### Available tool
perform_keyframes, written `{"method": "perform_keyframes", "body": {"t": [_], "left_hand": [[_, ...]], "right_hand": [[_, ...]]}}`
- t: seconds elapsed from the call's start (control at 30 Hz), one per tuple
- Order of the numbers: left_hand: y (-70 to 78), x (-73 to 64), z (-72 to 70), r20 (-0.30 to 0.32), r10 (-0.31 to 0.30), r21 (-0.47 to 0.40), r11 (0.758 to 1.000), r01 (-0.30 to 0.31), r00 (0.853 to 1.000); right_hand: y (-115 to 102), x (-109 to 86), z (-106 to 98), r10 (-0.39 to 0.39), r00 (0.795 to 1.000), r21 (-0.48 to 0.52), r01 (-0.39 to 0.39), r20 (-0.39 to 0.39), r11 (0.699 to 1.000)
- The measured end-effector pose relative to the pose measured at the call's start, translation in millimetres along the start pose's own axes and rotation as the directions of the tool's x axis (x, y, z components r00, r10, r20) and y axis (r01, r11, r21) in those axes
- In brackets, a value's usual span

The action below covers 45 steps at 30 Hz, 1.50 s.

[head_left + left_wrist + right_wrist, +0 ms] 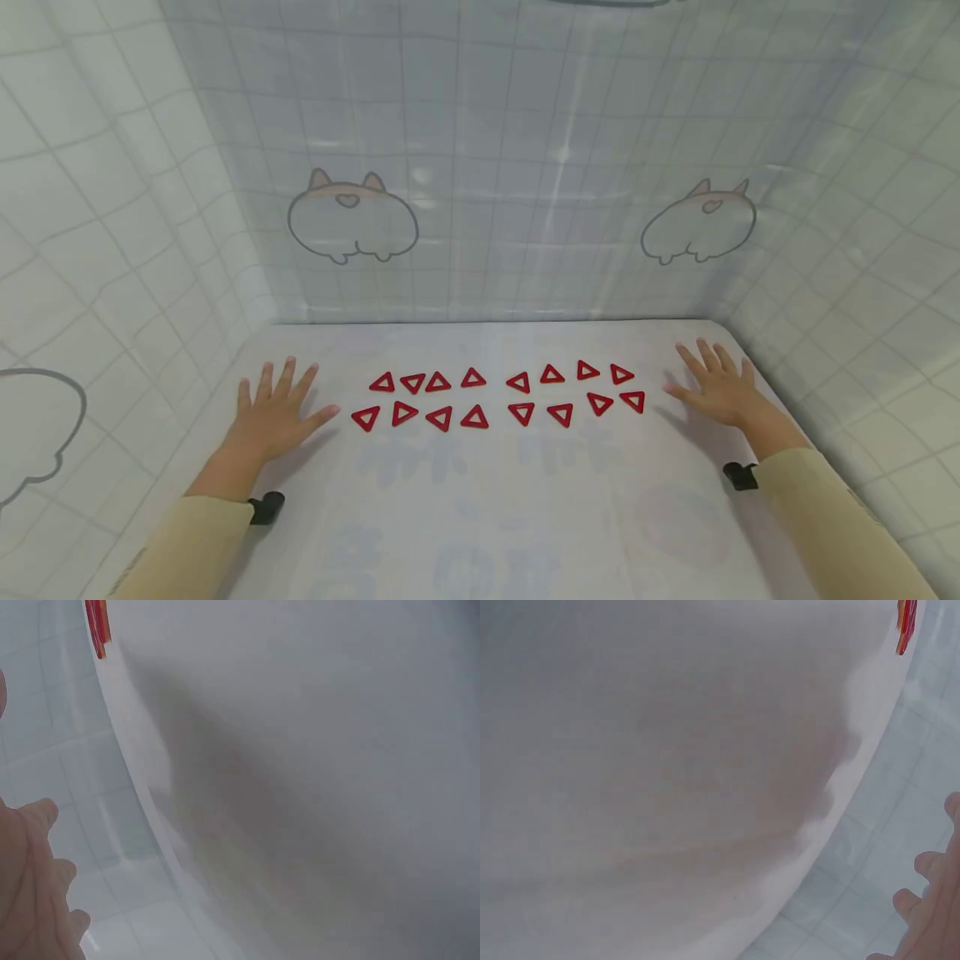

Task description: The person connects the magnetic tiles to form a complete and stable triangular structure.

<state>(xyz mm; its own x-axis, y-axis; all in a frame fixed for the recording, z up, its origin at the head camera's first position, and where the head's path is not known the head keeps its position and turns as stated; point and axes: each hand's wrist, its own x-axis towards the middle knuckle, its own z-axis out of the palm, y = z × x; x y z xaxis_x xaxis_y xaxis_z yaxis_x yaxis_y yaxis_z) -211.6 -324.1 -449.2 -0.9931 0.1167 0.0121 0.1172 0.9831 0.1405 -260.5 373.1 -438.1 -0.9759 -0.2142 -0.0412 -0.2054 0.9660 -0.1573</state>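
Red triangles (pixel 521 407) | two rows | between spread hands (pixel 272 417) (pixel 717 393) | touching neither

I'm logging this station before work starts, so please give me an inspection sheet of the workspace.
Surface: white tabletop, with faint marks on its near part.
Job's things: sixteen red hollow triangles in two rough rows of eight, pointing various ways.
Clutter: nothing seen.
Hands: left hand and right hand with fingers spread, holding nothing, one at either end of the rows; dark devices at the wrists.
Cables: nothing seen.
Surroundings: grid-patterned walls on three sides; cartoon animal drawings on the far one.
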Motion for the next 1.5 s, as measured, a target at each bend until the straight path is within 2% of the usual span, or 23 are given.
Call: {"method": "perform_keyframes", "body": {"t": [0.2, 0.37, 0.53, 0.7, 0.87, 1.03, 1.3, 1.5], "left_hand": [[7.0, 8.0, 4.3, -0.018, 0.019, -0.017, 1.000, -0.020, 1.000], [8.1, 20.2, 16.9, -0.034, 0.038, -0.020, 0.999, -0.039, 0.999], [18.3, 27.5, 20.5, 0.000, 0.033, -0.026, 0.999, -0.033, 0.999], [38.7, 27.8, 10.1, 0.035, 0.024, -0.069, 0.997, -0.021, 0.999], [53.2, 31.3, 4.2, 0.066, 0.011, -0.068, 0.998, -0.006, 0.998], [58.6, 41.3, 9.1, 0.102, 0.015, -0.092, 0.996, -0.006, 0.995], [63.2, 53.0, 15.2, 0.189, 0.012, -0.119, 0.993, 0.011, 0.982], [64.5, 60.9, 15.9, 0.195, 0.018, -0.147, 0.989, 0.011, 0.981]], "right_hand": [[-6.9, 5.4, 1.6, -0.007, 1.000, -0.011, 0.007, -0.008, 1.000], [-16.4, 9.6, 1.6, -0.007, 1.000, -0.001, 0.007, 0.008, 1.000], [-24.8, 15.4, 4.8, -0.015, 1.000, 0.004, 0.015, 0.015, 1.000], [-33.0, 22.8, 7.5, -0.026, 0.999, 0.003, 0.026, 0.026, 1.000], [-42.6, 32.5, 9.7, -0.020, 0.998, 0.014, 0.019, 0.055, 1.000], [-47.9, 41.7, 14.8, -0.004, 0.996, 0.029, 0.001, 0.091, 1.000], [-49.5, 48.3, 18.9, 0.000, 0.990, 0.065, -0.009, 0.139, 0.998], [-52.1, 52.3, 16.9, 0.005, 0.986, 0.084, -0.019, 0.164, 0.996]]}}
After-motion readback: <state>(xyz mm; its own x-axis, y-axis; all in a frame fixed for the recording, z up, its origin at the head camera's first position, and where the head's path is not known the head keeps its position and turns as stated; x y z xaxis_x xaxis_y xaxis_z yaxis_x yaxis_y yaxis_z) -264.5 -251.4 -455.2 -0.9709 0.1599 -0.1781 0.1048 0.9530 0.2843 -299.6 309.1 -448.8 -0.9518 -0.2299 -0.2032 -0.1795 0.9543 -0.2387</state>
